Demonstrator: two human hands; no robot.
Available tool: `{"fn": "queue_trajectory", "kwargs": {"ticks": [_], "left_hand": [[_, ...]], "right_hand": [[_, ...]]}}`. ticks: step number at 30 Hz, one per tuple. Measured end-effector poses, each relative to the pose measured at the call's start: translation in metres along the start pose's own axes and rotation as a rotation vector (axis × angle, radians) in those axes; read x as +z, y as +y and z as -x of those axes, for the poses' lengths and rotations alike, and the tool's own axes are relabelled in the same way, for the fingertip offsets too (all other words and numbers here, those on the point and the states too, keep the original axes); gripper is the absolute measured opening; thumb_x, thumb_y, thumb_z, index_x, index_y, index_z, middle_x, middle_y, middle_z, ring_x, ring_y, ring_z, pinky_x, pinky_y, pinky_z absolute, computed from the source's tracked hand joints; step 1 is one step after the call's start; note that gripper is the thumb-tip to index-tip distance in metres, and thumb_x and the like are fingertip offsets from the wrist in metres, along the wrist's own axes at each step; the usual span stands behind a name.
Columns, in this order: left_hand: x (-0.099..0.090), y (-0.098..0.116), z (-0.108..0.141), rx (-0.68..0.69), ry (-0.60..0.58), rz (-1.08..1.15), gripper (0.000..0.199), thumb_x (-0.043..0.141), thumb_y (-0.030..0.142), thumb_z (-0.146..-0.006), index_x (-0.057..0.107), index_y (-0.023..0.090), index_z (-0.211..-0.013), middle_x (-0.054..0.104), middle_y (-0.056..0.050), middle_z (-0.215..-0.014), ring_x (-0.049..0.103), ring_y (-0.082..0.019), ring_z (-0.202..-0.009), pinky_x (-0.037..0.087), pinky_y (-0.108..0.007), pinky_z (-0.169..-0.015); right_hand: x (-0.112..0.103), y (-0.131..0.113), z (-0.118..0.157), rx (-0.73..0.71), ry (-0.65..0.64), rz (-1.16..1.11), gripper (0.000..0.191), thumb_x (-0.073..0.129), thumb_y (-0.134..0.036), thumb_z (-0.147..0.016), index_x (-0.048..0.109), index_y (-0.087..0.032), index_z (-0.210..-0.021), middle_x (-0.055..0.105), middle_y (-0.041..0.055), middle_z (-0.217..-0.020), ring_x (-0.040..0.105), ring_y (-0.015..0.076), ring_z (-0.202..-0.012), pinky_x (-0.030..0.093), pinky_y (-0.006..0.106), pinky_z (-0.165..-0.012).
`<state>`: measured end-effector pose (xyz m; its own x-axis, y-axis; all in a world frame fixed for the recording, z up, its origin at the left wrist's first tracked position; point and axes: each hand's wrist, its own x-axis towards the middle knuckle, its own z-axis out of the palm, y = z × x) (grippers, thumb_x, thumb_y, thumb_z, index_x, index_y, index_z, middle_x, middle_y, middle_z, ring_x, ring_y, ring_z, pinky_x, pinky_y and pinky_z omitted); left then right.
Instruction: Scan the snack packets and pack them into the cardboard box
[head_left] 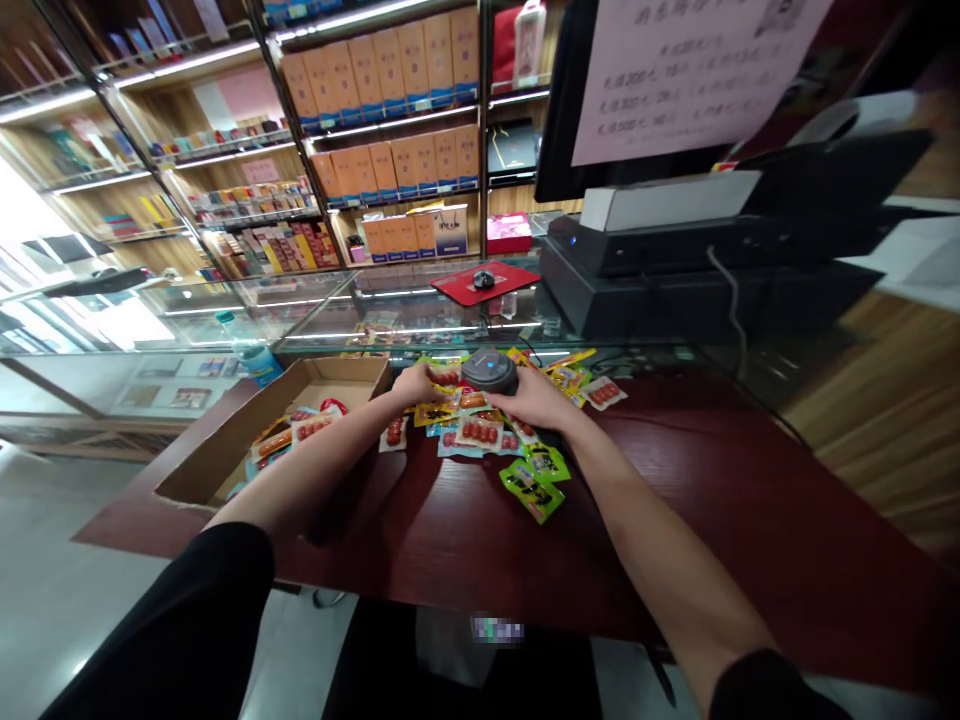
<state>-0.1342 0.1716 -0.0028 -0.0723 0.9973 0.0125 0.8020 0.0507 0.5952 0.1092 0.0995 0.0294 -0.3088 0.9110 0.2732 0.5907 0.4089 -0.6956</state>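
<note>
Print on the snack packets (480, 432) is unreadably small, and the top edge crops the notice (675, 85).

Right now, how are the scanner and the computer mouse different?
The scanner is grey; the mouse is mostly black. The scanner is held in the right hand, while the mouse lies on a red mat. The scanner shows a blue light; none is visible on the mouse. Both look rounded.

A dark red tabletop (435, 540) is carrying an open cardboard box (345, 372); colourful snack packets (480, 432) are lying beside it.
</note>
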Motion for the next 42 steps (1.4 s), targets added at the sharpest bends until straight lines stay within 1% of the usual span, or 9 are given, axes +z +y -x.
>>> {"fn": "queue_trajectory", "kwargs": {"ticks": [4, 7, 11, 16, 26, 33, 37, 40, 42], "left_hand": [[-0.004, 0.002, -0.004, -0.032, 0.029, 0.087, 0.043, 0.090, 0.025, -0.029, 0.055, 0.022, -0.053, 0.062, -0.001, -0.059, 0.066, -0.026, -0.077, 0.047, -0.027, -0.065], [-0.009, 0.000, 0.001, -0.028, -0.027, 0.110, 0.039, 0.089, 0.023, -0.032, 0.055, 0.020, -0.049, 0.056, 0.001, -0.049, 0.063, -0.022, -0.065, 0.046, -0.028, -0.060], [-0.022, -0.014, 0.018, -0.007, -0.118, 0.489, 0.036, 0.088, 0.029, -0.042, 0.069, 0.015, -0.069, 0.067, -0.002, -0.064, 0.063, -0.017, -0.063, 0.048, -0.027, -0.062], [-0.037, -0.034, 0.031, 0.031, 0.001, 0.821, 0.052, 0.087, 0.036, -0.047, 0.070, 0.016, -0.092, 0.073, -0.004, -0.081, 0.067, -0.017, -0.070, 0.053, -0.029, -0.069], [-0.034, -0.044, 0.025, -0.014, 0.027, 0.791, 0.045, 0.088, 0.031, -0.046, 0.067, 0.015, -0.082, 0.070, -0.002, -0.071, 0.063, -0.013, -0.061, 0.048, -0.024, -0.059], [-0.035, -0.045, 0.024, -0.036, 0.054, 0.816, 0.042, 0.086, 0.025, -0.047, 0.066, 0.015, -0.083, 0.067, 0.000, -0.067, 0.062, -0.012, -0.059, 0.049, -0.025, -0.058], [-0.034, -0.043, 0.021, -0.037, 0.032, 0.826, 0.045, 0.088, 0.030, -0.046, 0.066, 0.015, -0.083, 0.069, -0.002, -0.071, 0.063, -0.013, -0.062, 0.050, -0.024, -0.060], [-0.045, -0.037, 0.022, -0.035, 0.064, 0.836, 0.045, 0.089, 0.029, -0.044, 0.065, 0.015, -0.079, 0.069, -0.002, -0.071, 0.064, -0.013, -0.063, 0.049, -0.025, -0.060], [-0.064, -0.037, 0.026, -0.036, 0.088, 0.838, 0.044, 0.089, 0.028, -0.044, 0.064, 0.015, -0.079, 0.069, -0.002, -0.072, 0.064, -0.013, -0.064, 0.049, -0.025, -0.061]], "right_hand": [[-0.003, -0.003, 0.002, 0.010, -0.016, 0.021, 0.031, 0.068, -0.039, -0.074, 0.070, -0.017, -0.097, 0.072, 0.0074, -0.081, 0.068, 0.0248, -0.083, 0.052, 0.032, -0.071], [-0.002, -0.004, 0.002, 0.014, -0.043, 0.025, 0.031, 0.068, -0.036, -0.074, 0.071, -0.017, -0.099, 0.073, 0.0070, -0.083, 0.068, 0.0244, -0.084, 0.051, 0.031, -0.071], [0.007, -0.002, 0.000, -0.025, -0.066, -0.033, 0.036, 0.069, -0.031, -0.073, 0.069, -0.016, -0.105, 0.074, 0.0079, -0.096, 0.067, 0.0242, -0.090, 0.051, 0.032, -0.078], [0.022, 0.000, -0.001, -0.080, -0.106, -0.076, 0.040, 0.070, -0.030, -0.072, 0.067, -0.017, -0.110, 0.073, 0.0070, -0.103, 0.066, 0.0250, -0.095, 0.050, 0.033, -0.083], [0.034, -0.006, 0.004, -0.074, -0.117, 0.089, 0.032, 0.070, -0.032, -0.070, 0.068, -0.019, -0.099, 0.073, 0.0056, -0.089, 0.066, 0.0223, -0.079, 0.049, 0.029, -0.068], [0.032, -0.015, 0.007, -0.041, -0.135, 0.083, 0.030, 0.068, -0.035, -0.072, 0.068, -0.017, -0.095, 0.070, 0.0061, -0.075, 0.065, 0.0226, -0.074, 0.048, 0.030, -0.065], [0.033, -0.012, 0.006, -0.041, -0.112, 0.073, 0.029, 0.071, -0.031, -0.069, 0.069, -0.017, -0.094, 0.071, 0.0057, -0.079, 0.065, 0.0217, -0.074, 0.049, 0.029, -0.065], [0.035, -0.011, 0.004, -0.080, -0.106, 0.064, 0.033, 0.071, -0.033, -0.070, 0.069, -0.018, -0.098, 0.072, 0.0062, -0.089, 0.066, 0.0230, -0.080, 0.050, 0.031, -0.070], [0.037, -0.012, 0.004, -0.104, -0.122, 0.062, 0.035, 0.071, -0.037, -0.071, 0.069, -0.018, -0.101, 0.073, 0.0063, -0.092, 0.067, 0.0246, -0.084, 0.051, 0.033, -0.073]]}}
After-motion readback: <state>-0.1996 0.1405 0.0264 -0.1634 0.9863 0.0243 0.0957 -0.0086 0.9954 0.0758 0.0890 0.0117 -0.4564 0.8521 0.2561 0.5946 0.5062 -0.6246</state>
